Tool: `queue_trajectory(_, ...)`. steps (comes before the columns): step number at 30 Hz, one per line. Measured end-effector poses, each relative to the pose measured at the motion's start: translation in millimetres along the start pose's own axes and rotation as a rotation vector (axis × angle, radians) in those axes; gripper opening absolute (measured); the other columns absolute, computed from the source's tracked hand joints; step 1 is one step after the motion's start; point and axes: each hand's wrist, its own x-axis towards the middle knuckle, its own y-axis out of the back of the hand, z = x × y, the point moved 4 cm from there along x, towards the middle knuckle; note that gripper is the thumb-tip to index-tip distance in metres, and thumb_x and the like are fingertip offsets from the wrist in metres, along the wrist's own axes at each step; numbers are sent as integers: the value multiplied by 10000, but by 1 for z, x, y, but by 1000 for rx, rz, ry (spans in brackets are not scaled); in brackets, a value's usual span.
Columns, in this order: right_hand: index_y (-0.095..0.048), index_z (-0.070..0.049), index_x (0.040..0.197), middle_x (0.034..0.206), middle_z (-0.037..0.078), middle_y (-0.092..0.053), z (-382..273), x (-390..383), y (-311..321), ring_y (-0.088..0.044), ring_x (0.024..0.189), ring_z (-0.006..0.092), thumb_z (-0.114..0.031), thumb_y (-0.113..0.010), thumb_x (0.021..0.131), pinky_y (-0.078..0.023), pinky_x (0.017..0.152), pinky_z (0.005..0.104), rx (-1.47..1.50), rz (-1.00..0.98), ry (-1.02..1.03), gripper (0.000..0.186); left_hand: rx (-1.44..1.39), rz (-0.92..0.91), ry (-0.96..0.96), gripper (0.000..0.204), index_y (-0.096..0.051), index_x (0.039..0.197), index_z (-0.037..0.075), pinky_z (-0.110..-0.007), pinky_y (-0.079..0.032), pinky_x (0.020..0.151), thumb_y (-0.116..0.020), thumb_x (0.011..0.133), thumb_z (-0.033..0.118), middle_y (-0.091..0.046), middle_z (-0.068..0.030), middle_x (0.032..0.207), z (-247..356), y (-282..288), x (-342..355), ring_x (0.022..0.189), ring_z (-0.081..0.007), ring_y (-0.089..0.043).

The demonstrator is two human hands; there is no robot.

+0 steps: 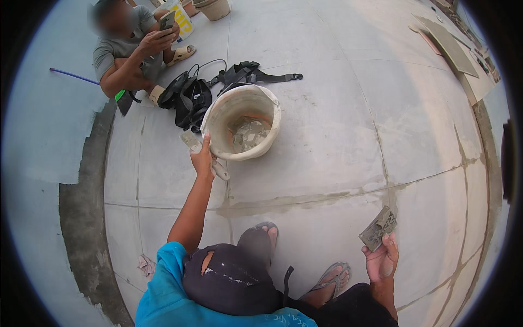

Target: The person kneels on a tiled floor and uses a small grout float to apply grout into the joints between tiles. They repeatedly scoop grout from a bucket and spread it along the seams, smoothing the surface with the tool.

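My left hand [202, 159] is closed at the near left side of a whitish bucket [271, 143], its thumb up against the rim. Grey wet mortar [250, 134] lies in the bottom of this tilted bucket. The same hand also holds a putty knife; its smeared blade [190, 140] sticks out on one side and its pale handle [220, 170] on the other. Low on the right, my right hand [382, 259] grips a small flat rectangular piece [373, 233] by its near edge. Grey mortar clings to that piece; its exact kind is unclear.
Beyond the bucket lie black straps and a bag [192, 101]. A person [126, 54] squats at the far left, holding a phone [167, 20]. Large grey floor tiles [305, 152] have mortar-smeared joints. Boards [449, 49] lie far right, pots [212, 7] at the back, a crumpled cloth [146, 265] near left.
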Motion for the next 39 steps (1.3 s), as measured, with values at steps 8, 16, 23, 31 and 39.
queue_trajectory(8,-401,-98,1353,1155,50,-589,-7,-2,-12,-612,969,181,-201,-569,890,-515,686,336,-16,8,26,504,-56,-236,77,430,-595,1101,-90,-350,-522,764,-756,776,141,-643,-135,1022,5,-14,10,876,-217,-641)
queue_trajectory(16,-364,-26,1382,1211,95,-572,-17,-5,-9,-605,1006,182,-193,-561,908,-525,744,339,-209,-21,90,540,202,-458,-177,333,-661,957,-67,-290,-508,627,-754,798,210,-667,-88,836,33,-50,-51,684,-144,-626)
queue_trajectory(23,-430,53,1303,1153,116,-615,-46,28,-84,-600,1017,146,-146,-596,895,-484,850,290,-616,-74,-24,484,408,-618,-294,364,-671,993,-37,-280,-497,616,-743,825,277,-668,-74,833,54,-71,-83,682,-116,-604)
queue_trajectory(31,-643,31,1029,865,146,-690,79,165,-190,-663,806,229,-133,-614,793,-499,754,337,-920,-156,347,289,362,-643,-283,397,-664,1026,-29,-278,-490,766,-709,871,335,-665,-73,934,51,-80,-86,843,-122,-601)
queue_trajectory(39,-648,52,993,850,124,-690,181,229,-220,-653,745,214,-88,-647,776,-504,679,326,-584,70,203,258,443,-646,-311,357,-662,973,2,-257,-438,779,-709,870,341,-639,-36,887,47,-72,-82,829,-114,-566)
